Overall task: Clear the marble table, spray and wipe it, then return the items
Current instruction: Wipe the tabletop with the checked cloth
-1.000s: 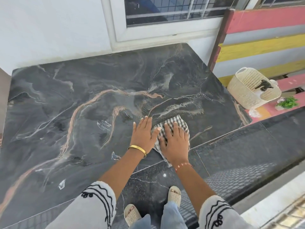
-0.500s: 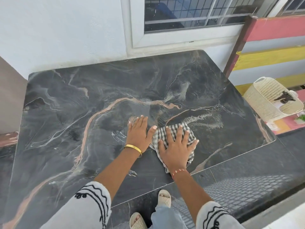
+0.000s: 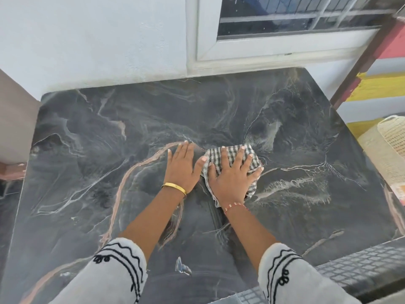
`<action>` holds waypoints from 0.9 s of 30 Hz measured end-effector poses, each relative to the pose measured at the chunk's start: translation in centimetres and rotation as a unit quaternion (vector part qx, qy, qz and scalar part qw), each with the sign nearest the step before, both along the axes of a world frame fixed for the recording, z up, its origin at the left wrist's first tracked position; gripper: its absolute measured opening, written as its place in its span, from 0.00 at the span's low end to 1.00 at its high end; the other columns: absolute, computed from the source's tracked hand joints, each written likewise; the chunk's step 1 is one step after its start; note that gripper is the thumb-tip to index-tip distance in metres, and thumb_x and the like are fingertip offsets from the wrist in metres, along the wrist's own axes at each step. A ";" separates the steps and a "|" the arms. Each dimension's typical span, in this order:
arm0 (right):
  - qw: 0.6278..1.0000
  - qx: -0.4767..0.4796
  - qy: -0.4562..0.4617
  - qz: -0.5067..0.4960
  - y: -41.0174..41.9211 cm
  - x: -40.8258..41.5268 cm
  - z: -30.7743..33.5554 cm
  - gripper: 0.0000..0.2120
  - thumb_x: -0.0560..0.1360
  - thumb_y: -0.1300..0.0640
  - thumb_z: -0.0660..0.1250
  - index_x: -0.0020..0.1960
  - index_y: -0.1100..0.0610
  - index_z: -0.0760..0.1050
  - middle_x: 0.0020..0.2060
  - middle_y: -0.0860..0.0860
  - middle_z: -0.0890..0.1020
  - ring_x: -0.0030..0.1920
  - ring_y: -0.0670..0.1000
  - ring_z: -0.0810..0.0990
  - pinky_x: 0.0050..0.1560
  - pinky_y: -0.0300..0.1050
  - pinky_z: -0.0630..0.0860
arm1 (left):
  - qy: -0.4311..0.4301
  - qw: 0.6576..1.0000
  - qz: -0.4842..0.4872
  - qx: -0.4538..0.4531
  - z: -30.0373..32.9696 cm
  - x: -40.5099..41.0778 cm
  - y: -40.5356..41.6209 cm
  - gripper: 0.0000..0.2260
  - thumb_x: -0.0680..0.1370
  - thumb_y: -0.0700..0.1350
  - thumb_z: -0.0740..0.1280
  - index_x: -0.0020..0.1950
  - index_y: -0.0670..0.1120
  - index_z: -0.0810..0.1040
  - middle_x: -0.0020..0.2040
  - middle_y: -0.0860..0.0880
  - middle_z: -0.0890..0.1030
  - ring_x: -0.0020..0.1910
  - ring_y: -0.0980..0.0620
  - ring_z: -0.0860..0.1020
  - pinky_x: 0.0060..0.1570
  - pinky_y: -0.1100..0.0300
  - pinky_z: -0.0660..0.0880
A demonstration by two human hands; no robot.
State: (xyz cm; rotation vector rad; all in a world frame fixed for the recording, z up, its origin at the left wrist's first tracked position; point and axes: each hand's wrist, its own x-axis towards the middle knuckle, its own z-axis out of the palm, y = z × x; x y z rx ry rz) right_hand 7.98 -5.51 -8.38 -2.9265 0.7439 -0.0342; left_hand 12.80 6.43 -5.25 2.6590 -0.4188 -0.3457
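We lean over the dark grey marble table (image 3: pixel 87 172) veined in pink and white, mid-wipe. Our right hand (image 3: pixel 232 178) lies flat with fingers spread on a crumpled black-and-white checked cloth (image 3: pixel 252 154), pressing it to the middle of the slab; it presses rather than grips. Our left hand (image 3: pixel 182 165), gold bangle (image 3: pixel 174 187) at the wrist, rests open and flat on bare stone just beside the cloth. The top carries nothing else, so we judge clearing done and wiping under way; whether it was sprayed, we cannot tell. A cream woven basket (image 3: pixel 392 137) waits off the right edge. Returning items remains.
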 end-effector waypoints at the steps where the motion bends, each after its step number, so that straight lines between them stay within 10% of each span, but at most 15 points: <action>1: 1.000 0.003 0.001 0.001 0.0 0.8 0.1 0.29 0.75 0.38 0.48 0.74 0.46 0.59 0.75 0.60 0.57 0.75 0.65 0.52 0.67 0.74 0.42 | -0.008 1.000 0.006 -0.004 0.0 0.4 0.2 0.34 0.75 0.63 0.42 0.75 0.44 0.53 0.77 0.45 0.54 0.77 0.48 0.50 0.76 0.49 0.42; 9: 0.999 0.016 0.005 0.049 3.3 8.5 0.6 0.29 0.76 0.39 0.51 0.75 0.47 0.57 0.75 0.62 0.56 0.75 0.66 0.51 0.67 0.74 0.41 | -0.028 0.997 0.074 -0.012 0.3 2.3 5.3 0.50 0.64 0.73 0.30 0.75 0.43 0.55 0.77 0.45 0.56 0.77 0.46 0.51 0.74 0.48 0.42; 17: 0.969 -0.009 -0.037 0.246 6.6 3.6 0.3 0.29 0.72 0.38 0.50 0.69 0.47 0.69 0.71 0.59 0.67 0.71 0.65 0.64 0.67 0.73 0.53 | -0.034 0.995 0.090 0.014 1.2 1.8 7.7 0.27 0.80 0.56 0.48 0.75 0.43 0.53 0.77 0.44 0.54 0.77 0.47 0.50 0.75 0.47 0.42; 27: 0.978 0.006 0.001 0.208 3.0 -6.6 0.8 0.31 0.73 0.35 0.46 0.72 0.45 0.63 0.75 0.55 0.62 0.75 0.60 0.58 0.72 0.65 0.41 | -0.023 0.998 -0.056 0.006 1.9 -4.8 5.6 0.35 0.74 0.61 0.41 0.75 0.43 0.53 0.77 0.44 0.53 0.77 0.47 0.49 0.76 0.47 0.42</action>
